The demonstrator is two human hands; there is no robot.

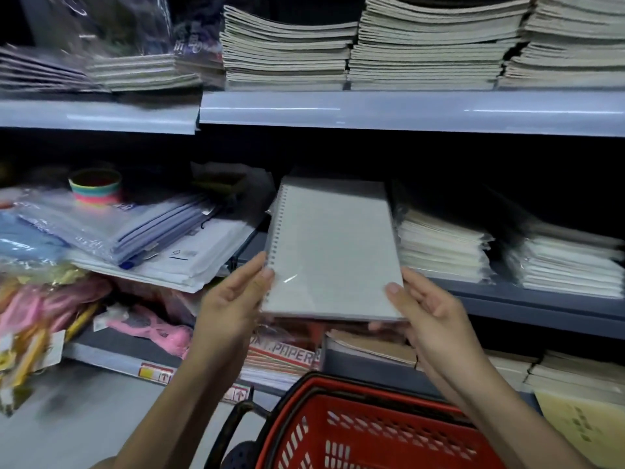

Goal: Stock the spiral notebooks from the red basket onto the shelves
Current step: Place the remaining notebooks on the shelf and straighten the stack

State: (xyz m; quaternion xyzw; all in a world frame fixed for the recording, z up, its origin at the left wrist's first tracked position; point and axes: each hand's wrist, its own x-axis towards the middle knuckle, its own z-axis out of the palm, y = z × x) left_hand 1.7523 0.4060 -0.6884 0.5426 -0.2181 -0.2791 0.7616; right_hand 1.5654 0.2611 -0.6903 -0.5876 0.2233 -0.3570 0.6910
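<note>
A white spiral notebook (329, 252) in clear wrap, spiral along its left edge, is held flat in front of the middle shelf (541, 304), its far end reaching into the dark gap there. My left hand (233, 299) grips its near left corner, thumb on the cover. My right hand (426, 309) grips the near right corner, thumb on top and fingers underneath. The red basket (365, 431) stands below my hands at the bottom centre; its inside is mostly out of view.
Stacks of pale notebooks (443, 245) fill the middle shelf to the right and the upper shelf (406, 111). Plastic-wrapped folders (135, 238) and a rainbow spring toy (96, 187) lie at left. Pink packaged items (148, 328) and paper packs (284, 355) sit lower down.
</note>
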